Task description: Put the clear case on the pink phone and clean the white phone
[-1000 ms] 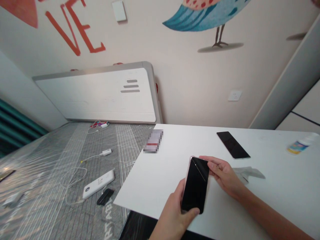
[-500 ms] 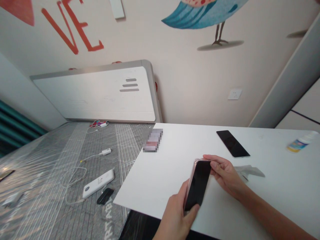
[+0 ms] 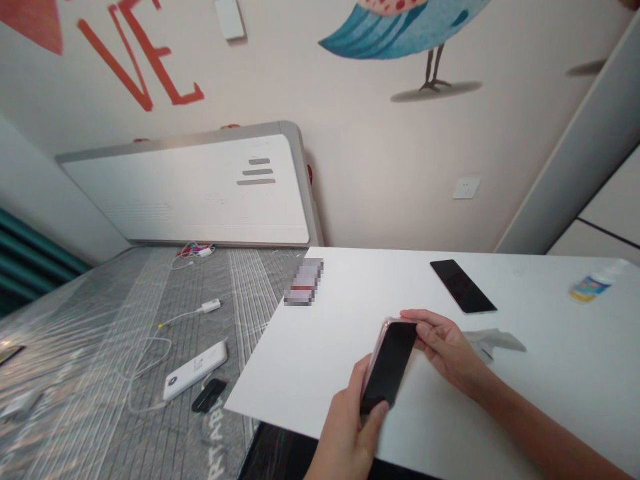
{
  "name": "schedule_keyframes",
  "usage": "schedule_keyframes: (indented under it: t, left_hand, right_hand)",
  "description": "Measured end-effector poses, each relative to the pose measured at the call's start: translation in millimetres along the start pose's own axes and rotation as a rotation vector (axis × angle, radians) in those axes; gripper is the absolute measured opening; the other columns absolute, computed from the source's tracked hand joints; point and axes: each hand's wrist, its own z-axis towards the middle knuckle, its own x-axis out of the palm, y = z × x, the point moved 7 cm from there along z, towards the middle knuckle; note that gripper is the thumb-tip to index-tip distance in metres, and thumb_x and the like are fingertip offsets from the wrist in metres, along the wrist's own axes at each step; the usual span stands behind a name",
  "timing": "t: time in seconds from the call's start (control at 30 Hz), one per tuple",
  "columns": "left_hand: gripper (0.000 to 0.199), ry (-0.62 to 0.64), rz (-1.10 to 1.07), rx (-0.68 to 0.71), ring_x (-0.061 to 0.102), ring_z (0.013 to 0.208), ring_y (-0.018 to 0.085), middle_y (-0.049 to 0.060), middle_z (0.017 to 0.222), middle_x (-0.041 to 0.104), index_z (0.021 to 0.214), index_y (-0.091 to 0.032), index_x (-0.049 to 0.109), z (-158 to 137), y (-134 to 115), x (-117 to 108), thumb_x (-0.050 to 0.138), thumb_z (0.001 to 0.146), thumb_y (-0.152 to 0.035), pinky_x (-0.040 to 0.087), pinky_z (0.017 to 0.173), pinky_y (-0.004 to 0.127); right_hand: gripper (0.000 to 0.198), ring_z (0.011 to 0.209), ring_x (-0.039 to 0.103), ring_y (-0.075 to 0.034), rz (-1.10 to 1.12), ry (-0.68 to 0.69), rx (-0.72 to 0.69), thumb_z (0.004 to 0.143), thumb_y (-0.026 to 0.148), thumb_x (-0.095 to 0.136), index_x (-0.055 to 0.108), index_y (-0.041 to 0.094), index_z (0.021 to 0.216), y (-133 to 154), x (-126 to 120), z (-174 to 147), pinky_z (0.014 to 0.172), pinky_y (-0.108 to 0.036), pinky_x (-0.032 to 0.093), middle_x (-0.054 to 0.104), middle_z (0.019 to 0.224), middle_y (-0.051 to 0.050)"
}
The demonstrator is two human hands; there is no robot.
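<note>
From the head camera, both hands meet on one thing: a slim black-screened smartphone in a pink case (image 3: 389, 363), held tilted just above the near part of the flat white table (image 3: 350, 320). The left hand (image 3: 350, 433) comes up from the bottom edge and grips the phone's lower end, thumb pressed over the bottom of the dark glass and the other fingers clamped behind the case. The right hand (image 3: 447, 350) reaches in from the right and pinches the phone's top corner, its fingers closed on the pink rim — the thumb lies along the upper edge.

Just beside the right hand, on its far side, a crumpled pale grey wipe (image 3: 493, 340) lies on the table. Farther back rests a second flat black phone (image 3: 463, 286), screen up, well apart from the hands. At the table's right end lies a small white bottle with a blue and yellow label (image 3: 593, 285), on its side. Near the left rear corner sits a small blurred box (image 3: 303, 282).

To the left of the table is a bed with a grey striped mattress under clear plastic (image 3: 100, 373). On it lie a white power bank (image 3: 195, 370), a small black object (image 3: 209, 395) just beside it, and loose white cables (image 3: 150, 360). Behind stands a white headboard with a grey rim (image 3: 200, 193).
</note>
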Motion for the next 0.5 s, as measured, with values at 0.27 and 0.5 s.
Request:
schedule_keyframes:
  t: [0.27, 0.5]
  left_hand:
    - [0.062, -0.064, -0.046, 0.027, 0.058, 0.125, 0.024, 0.007, 0.138, 0.061, 0.143, -0.024, 0.04, 53.6, -20.6, -35.1, 0.06, 0.085, -0.014, 0.047, 0.104, 0.035]
    - [0.069, -0.185, 0.161, -0.008, 0.064, 0.118, 0.025, 0.011, 0.137, 0.063, 0.146, -0.021, 0.04, 76.8, -3.8, -44.8, 0.057, 0.08, -0.012, 0.052, 0.099, 0.038]
  right_hand:
    - [0.049, 0.114, 0.067, -0.023, -0.612, -0.109, -0.109, 0.099, 0.052, 0.06, 0.052, 0.029, 0.142, 11.2, -12.9, 5.3, 0.102, -0.04, 0.055, 0.059, 0.143, -0.009]
    - [0.028, 0.114, 0.065, -0.023, -1.126, -0.149, -0.383, 0.104, 0.043, 0.049, 0.062, 0.034, 0.127, 29.6, -20.1, 3.5, 0.102, -0.043, 0.051, 0.064, 0.131, -0.002]
